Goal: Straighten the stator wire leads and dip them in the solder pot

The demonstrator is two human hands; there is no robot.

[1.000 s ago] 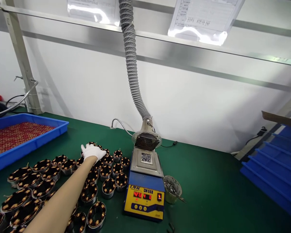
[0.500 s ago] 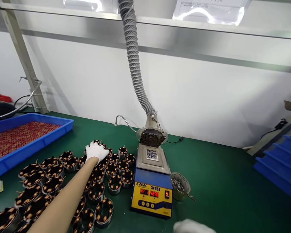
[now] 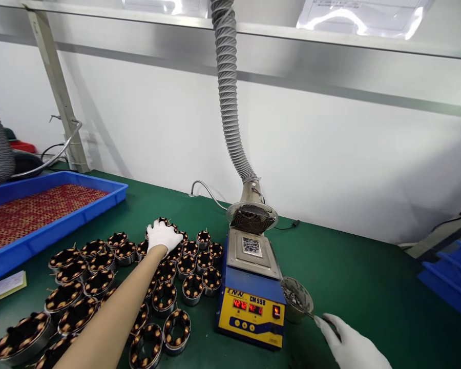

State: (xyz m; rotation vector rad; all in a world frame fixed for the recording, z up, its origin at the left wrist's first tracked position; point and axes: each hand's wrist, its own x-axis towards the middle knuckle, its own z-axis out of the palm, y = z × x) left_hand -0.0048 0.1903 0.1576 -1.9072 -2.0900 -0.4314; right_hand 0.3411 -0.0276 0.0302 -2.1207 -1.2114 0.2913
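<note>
My left hand [image 3: 163, 237], in a white glove, reaches over the back of a group of motor stators with copper windings [image 3: 176, 330]. Its fingers are apart and lie on the stators there; the fingertips are partly hidden among them. Lower right, my right hand [image 3: 351, 342], also gloved, pinches the handle end of a thin metal tool [image 3: 309, 314] that leans out of a small cup [image 3: 306, 292]. Grey metallic scraps lie in this cup, and the tool's other end is hidden in them. Between the hands stands a blue and yellow solder pot [image 3: 249, 320] with glowing red digits.
A fume hood [image 3: 252, 218] on a grey flexible hose [image 3: 230, 107] hangs behind the pot. At left is a blue tray [image 3: 100, 207] of red-brown parts, with a paper slip [image 3: 5, 288] nearby. Blue stacked trays [image 3: 451, 287] stand at the right edge of the green table [image 3: 353, 266].
My right hand has come up from the bottom edge to the cup and taken hold of the tool's handle. The left hand stays over the stators. The whole view has shifted slightly.
</note>
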